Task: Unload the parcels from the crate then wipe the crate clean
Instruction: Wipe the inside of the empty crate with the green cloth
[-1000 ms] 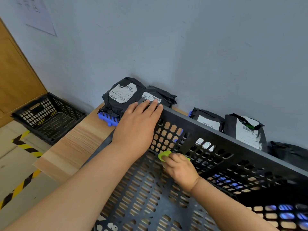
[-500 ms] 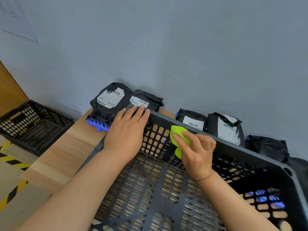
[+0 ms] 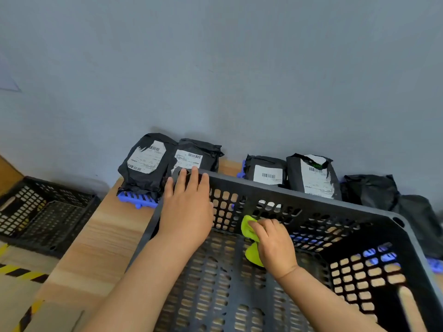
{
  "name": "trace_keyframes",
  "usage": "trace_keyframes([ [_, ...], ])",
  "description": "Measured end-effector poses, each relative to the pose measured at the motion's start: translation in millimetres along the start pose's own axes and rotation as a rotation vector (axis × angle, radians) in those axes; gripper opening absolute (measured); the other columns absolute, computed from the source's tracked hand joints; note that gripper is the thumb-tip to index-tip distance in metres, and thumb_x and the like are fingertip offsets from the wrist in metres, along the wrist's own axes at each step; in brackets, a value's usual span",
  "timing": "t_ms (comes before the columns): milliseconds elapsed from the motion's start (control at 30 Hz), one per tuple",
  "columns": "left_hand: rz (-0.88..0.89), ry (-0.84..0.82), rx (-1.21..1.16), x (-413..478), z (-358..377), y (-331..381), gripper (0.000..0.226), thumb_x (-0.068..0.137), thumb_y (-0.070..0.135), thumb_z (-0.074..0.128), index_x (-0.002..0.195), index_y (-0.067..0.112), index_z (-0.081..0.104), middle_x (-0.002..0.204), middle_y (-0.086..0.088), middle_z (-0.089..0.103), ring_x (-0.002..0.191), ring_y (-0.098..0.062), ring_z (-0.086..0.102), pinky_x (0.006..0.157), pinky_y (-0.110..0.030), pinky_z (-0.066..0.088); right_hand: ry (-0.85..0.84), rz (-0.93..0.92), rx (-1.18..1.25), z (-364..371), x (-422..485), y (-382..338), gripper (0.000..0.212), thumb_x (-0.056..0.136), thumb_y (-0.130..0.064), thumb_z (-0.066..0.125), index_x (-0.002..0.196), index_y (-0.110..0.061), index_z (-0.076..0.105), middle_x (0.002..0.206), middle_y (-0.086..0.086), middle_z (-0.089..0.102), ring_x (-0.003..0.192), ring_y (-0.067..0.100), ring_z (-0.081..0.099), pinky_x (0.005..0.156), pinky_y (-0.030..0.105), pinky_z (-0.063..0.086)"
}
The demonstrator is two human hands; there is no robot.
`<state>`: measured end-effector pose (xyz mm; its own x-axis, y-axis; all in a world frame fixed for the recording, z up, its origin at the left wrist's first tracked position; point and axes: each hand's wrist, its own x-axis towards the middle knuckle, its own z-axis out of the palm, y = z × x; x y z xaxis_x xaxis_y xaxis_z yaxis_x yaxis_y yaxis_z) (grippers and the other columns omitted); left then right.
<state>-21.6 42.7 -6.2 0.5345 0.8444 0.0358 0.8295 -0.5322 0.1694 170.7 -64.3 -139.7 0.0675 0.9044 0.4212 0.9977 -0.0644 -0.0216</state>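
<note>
left hand (image 3: 185, 212) flat, fingers straight on crate (image 3: 311, 195) far rim | right hand (image 3: 273, 245) grasps green cloth (image 3: 248, 227) against far inner wall

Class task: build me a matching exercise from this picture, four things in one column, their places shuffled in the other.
Things:
1 left hand
2 green cloth
3 parcels
4 second crate

Places:
a against the wall
b left of the table
c on the near crate's rim
d inside the near crate

Pairs: 1-c, 2-d, 3-a, 4-b
</note>
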Motion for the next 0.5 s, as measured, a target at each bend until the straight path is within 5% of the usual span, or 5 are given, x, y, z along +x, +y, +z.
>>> trace_keyframes([
  [200,0.258,0.061,-0.152,32,-7,14,0.047,0.098,0.021,0.037,0.145,0.018,0.031,0.155,-0.001,0.026,0.146,-0.019,0.006,0.116,-0.037,0.004,0.218,0.585,0.507,-36,4,-37,0.040,0.075,0.008,0.060,0.107,-0.016,0.053,0.096,-0.006,0.052,0.089,0.009,0.045,0.080,0.016,0.034],
  [300,0.362,0.046,-0.219,50,-7,18,0.041,0.099,0.020,0.037,0.140,0.018,0.041,0.149,0.000,0.038,0.144,-0.017,0.014,0.115,-0.033,0.007,0.341,0.982,0.706,-49,17,-59,0.027,0.082,0.004,0.062,0.096,-0.017,0.050,0.096,-0.006,0.048,0.090,0.015,0.048,0.082,0.021,0.037],
  [400,0.396,0.010,-0.270,66,-8,23,0.037,0.100,0.021,0.038,0.135,0.019,0.050,0.145,-0.003,0.044,0.142,-0.015,0.021,0.112,-0.029,0.012,0.534,1.313,0.812,-56,41,-76,0.015,0.084,0.003,0.061,0.092,-0.004,0.050,0.101,0.013,0.050,0.084,0.018,0.048,0.074,0.021,0.036],
  [500,0.425,-0.040,-0.252,80,-2,28,0.034,0.099,0.023,0.039,0.126,0.019,0.060,0.132,-0.004,0.056,0.132,-0.020,0.039,0.104,-0.031,0.028,0.629,1.428,0.874,-56,72,-93,0.017,0.085,0.002,0.061,0.091,-0.006,0.047,0.106,0.010,0.043,0.080,0.000,0.045,0.063,0.010,0.034],
])
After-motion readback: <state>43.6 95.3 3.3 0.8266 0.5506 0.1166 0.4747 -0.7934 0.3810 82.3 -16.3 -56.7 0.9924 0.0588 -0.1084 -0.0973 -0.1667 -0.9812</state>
